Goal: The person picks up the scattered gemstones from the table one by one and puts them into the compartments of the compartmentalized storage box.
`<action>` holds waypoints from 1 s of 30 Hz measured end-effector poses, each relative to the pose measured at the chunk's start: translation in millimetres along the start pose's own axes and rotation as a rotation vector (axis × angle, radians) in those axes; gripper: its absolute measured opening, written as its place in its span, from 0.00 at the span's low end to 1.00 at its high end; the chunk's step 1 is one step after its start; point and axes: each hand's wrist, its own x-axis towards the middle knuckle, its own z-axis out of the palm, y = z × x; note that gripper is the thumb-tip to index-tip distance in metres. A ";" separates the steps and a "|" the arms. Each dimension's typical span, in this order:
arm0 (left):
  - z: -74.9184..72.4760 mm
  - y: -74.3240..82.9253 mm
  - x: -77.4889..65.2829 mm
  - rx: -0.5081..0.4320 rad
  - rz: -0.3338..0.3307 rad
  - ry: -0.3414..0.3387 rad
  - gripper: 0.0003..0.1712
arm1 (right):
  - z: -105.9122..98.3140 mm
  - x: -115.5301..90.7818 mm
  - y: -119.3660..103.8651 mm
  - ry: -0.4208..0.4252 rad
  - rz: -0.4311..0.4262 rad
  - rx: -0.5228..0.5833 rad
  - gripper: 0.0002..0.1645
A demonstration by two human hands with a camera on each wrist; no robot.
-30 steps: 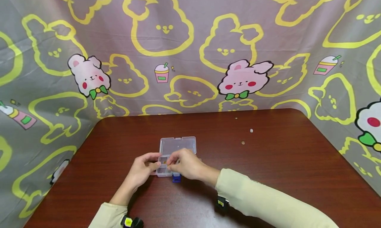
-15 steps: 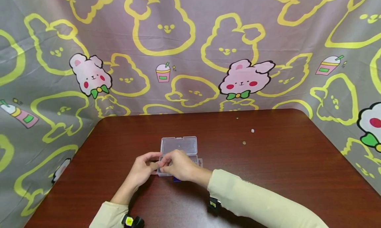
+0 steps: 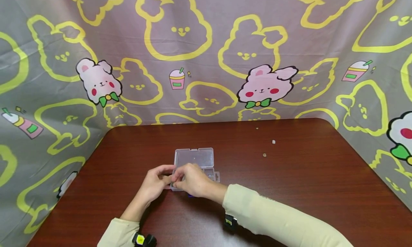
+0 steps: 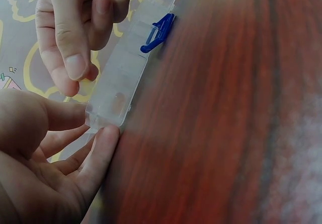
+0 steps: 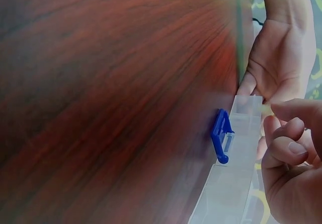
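Observation:
A clear plastic compartment box (image 3: 209,172) stands on the table with its lid (image 3: 194,156) folded back. At its left end, my left hand (image 3: 154,182) holds the box between thumb and fingers. My right hand (image 3: 192,180) is over the left compartments, fingers bent and tips pointing down. In the left wrist view its fingertips (image 4: 75,67) hang close above the box's left end; I cannot tell whether they pinch something small. A blurry brownish piece (image 4: 118,102) shows through the wall of the left end compartment. A blue latch (image 5: 220,136) sticks out from the box's front.
Three small pieces lie at the back right of the table: a white one (image 3: 273,141), a brownish one (image 3: 264,155) and a tiny one (image 3: 257,128) near the far edge. A patterned curtain (image 3: 199,61) hangs behind the brown wooden table (image 3: 135,143).
My right hand has moved left along the box to its left compartments, uncovering the right end and hiding most of the latch. My left hand keeps its hold on the box.

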 end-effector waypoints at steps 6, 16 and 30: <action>0.8 -1.3 1.1 0.007 0.002 -0.001 0.19 | -5.4 -1.5 1.7 -0.001 0.013 0.051 0.05; -0.4 -1.2 1.9 0.028 0.005 0.003 0.19 | -26.7 -14.7 14.8 0.044 -0.006 0.073 0.04; 1.3 -1.5 2.0 0.060 -0.014 0.026 0.18 | -79.0 -54.8 48.8 0.134 0.076 0.105 0.04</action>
